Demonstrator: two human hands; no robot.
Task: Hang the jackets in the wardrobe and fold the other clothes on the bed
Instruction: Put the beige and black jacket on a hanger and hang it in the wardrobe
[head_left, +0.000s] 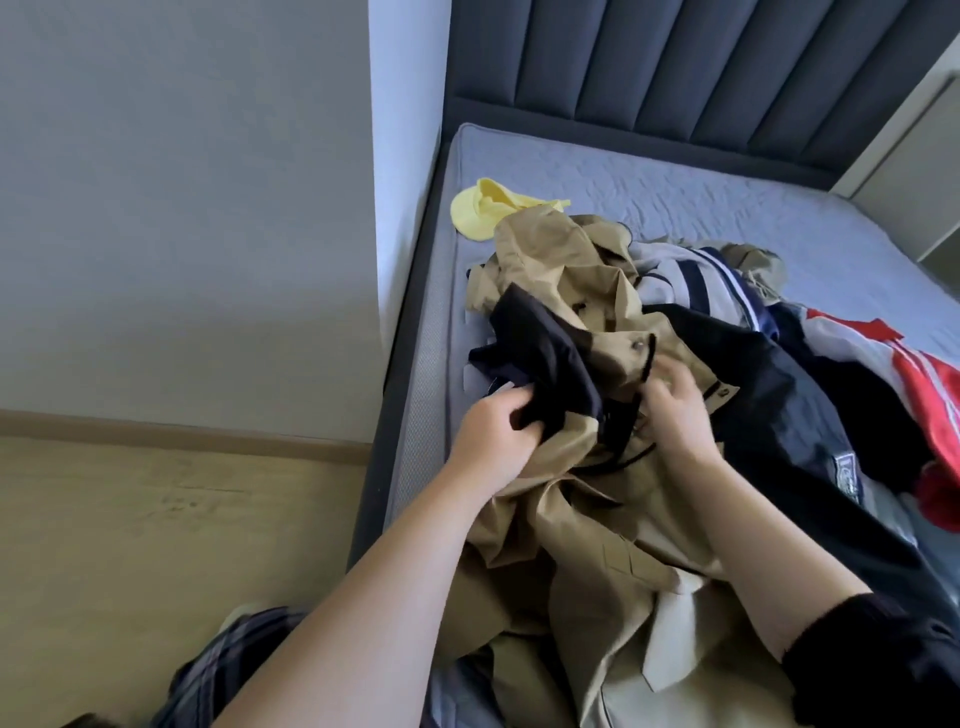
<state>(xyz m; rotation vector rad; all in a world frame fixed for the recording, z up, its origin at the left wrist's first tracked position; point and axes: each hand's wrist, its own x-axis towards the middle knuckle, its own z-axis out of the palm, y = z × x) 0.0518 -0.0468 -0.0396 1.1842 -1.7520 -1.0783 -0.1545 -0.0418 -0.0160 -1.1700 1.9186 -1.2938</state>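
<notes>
Fingers (511, 404) of left hand (491, 436) curled tight round navy garment (540, 345), likely peeling it off tan jacket (550, 249) underneath. Right hand (675, 415) just beside, fingers bent into jacket folds, grip unclear, probably steadying pile on bed (727, 197).

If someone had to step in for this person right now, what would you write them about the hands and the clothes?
Left hand grips a dark garment lying over the tan coat. Right hand has its fingers in the tan coat's folds; a firm grip cannot be confirmed.
The clothes are heaped on the bed: tan coat in front, navy jacket to its right, red and white garment at the far right, striped top behind, yellow cap at the left edge.
Done: nothing visibly hung or folded.
Left: hang the jackets, fold the rest. The wardrobe is out of view.
</notes>
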